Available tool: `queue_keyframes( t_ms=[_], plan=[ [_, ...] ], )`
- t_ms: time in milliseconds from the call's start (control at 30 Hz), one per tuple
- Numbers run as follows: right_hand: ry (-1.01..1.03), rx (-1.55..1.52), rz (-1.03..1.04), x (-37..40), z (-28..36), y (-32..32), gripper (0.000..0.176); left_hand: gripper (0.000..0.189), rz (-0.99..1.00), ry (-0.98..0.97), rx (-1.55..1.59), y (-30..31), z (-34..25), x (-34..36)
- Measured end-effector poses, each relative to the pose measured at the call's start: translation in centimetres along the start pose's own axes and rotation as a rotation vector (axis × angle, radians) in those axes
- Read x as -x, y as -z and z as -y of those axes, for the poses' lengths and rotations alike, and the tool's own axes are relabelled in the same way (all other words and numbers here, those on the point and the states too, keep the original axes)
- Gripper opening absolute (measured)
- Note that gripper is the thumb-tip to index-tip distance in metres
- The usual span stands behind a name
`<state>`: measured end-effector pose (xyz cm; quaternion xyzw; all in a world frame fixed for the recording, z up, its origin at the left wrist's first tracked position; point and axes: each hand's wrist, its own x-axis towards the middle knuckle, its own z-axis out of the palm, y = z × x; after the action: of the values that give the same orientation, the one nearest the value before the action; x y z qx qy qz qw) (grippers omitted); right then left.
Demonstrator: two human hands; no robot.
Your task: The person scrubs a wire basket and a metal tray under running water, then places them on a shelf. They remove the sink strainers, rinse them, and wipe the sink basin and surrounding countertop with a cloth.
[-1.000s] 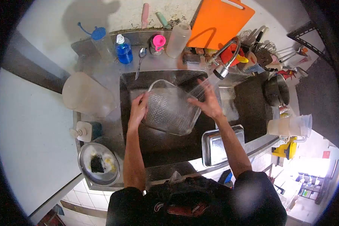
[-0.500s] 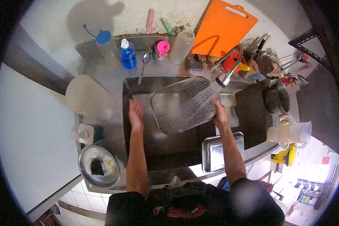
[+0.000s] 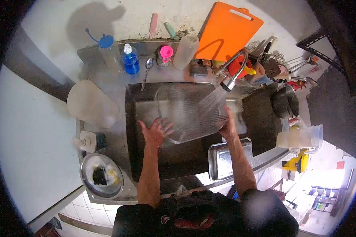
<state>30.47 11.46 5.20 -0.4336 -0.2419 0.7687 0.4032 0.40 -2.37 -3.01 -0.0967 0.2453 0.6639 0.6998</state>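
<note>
Rinse step in hand: rectangular perforated steel tray [image 3: 182, 114] tilted over steel sink basin [image 3: 135, 118], under spray from flexible tap head [image 3: 228, 84]. Grip: right hand [image 3: 228, 128] clamped on tray's right edge; left hand [image 3: 156, 132] spread flat, fingers apart, at lower-left rim. Judged: turning wet tray calls for two-handed hold

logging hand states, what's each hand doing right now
Left hand: open, fingers spread, by the wire tray's near edge.
Right hand: closed on the wire tray's right edge.
</note>
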Motion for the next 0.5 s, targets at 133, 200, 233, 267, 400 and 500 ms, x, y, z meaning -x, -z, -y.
queue_keyframes(
  t_ms=[133, 200, 233, 267, 400, 500],
  plan=[
    [0.001, 0.373, -0.155, -0.3, -1.3, 0.8, 0.076, 0.09, -0.171, -0.084, -0.361, -2.6, -0.8, -0.5],
    [-0.034, 0.507, -0.147, -0.6, -1.0, 0.3, 0.072, 0.081, -0.353, -0.151, -0.542, -2.8, -0.7, -0.3],
    [-0.05, 0.572, -0.152, -0.5, -0.7, 0.2, 0.071, 0.073, -0.342, -0.179, -0.526, -2.9, -0.9, 0.0],
    [-0.059, 0.634, -0.158, -0.6, -0.3, 0.1, 0.07, 0.067, -0.323, -0.21, -0.513, -3.1, -1.3, 0.2],
    [0.555, 1.17, -0.268, -4.3, -3.3, -0.9, 0.062, 0.062, -0.401, -0.469, -0.659, -6.0, -1.6, 0.1],
    [0.908, 1.531, -0.298, -0.5, -4.0, -11.4, 0.069, 0.061, -0.411, -0.519, -0.581, -6.2, -1.5, -0.2]
  ],
)
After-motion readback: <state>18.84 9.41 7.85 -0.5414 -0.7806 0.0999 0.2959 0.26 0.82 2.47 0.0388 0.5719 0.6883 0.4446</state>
